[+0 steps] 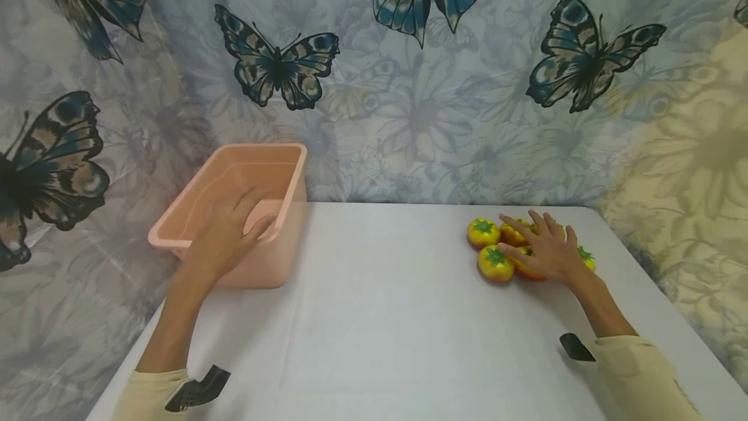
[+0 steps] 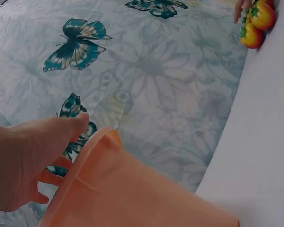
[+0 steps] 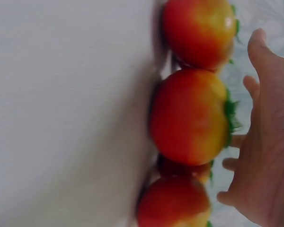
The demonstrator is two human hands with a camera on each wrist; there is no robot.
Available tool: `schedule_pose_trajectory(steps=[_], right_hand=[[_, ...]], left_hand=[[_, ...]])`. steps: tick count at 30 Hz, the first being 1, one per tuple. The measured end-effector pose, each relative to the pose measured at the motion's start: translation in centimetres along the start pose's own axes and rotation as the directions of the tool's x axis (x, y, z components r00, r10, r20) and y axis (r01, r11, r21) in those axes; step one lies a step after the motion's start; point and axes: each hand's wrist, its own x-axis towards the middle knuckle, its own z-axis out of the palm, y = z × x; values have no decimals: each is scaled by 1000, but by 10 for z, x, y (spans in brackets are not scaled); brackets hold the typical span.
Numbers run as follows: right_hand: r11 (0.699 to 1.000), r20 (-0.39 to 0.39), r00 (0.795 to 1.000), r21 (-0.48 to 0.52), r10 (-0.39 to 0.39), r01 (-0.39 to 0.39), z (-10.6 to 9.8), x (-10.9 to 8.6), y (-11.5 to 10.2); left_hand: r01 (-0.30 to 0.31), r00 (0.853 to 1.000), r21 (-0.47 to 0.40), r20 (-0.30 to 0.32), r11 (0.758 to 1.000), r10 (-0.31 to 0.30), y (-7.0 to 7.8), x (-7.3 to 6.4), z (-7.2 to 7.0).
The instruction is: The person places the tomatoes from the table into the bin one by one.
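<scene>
Several red-yellow tomato-like fruits with green leafy tops (image 1: 495, 264) sit close together on the right of the table. Over them my right hand (image 1: 546, 249) is spread, its fingers apart. In the right wrist view that hand (image 3: 274, 127) hovers beside the leafy top of the middle fruit (image 3: 189, 118), gripping nothing. At the left stands a peach-coloured plastic tub (image 1: 286, 239). My left hand (image 1: 224, 236) is above its near side, fingers extended over the opening. The left wrist view shows the hand (image 2: 38, 156) at the tub's rim (image 2: 92, 146), holding nothing.
A white table (image 1: 380, 317) carries the tub and the fruits. Behind it hangs a grey-blue cloth (image 1: 421, 141) printed with butterflies and flowers, which also runs down both sides. Dark straps (image 1: 201, 388) show near the sleeve cuffs.
</scene>
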Motion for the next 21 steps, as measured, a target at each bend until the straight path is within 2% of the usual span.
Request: schedule_pose_trajectory(steps=[4, 8, 15, 18, 21], right_hand=[[1000, -10, 1000, -21, 0, 0, 12, 0, 4], [1000, -23, 1000, 1, -9, 9, 16, -1, 6], [999, 35, 999, 43, -4, 2, 14, -1, 6], [999, 58, 998, 45, -6, 4, 16, 1, 5], [999, 74, 997, 37, -4, 1, 16, 2, 4]], left_hand=[[-1, 1000, 12, 8, 1000, 1, -6, -10, -6], [-15, 1000, 25, -4, 1000, 15, -11, -16, -10], [-26, 1000, 29, 7, 999, 26, -17, -24, -10], [-5, 999, 28, 38, 1000, 4, -19, -29, -11], [45, 993, 21, 106, 999, -47, -19, -32, -13]])
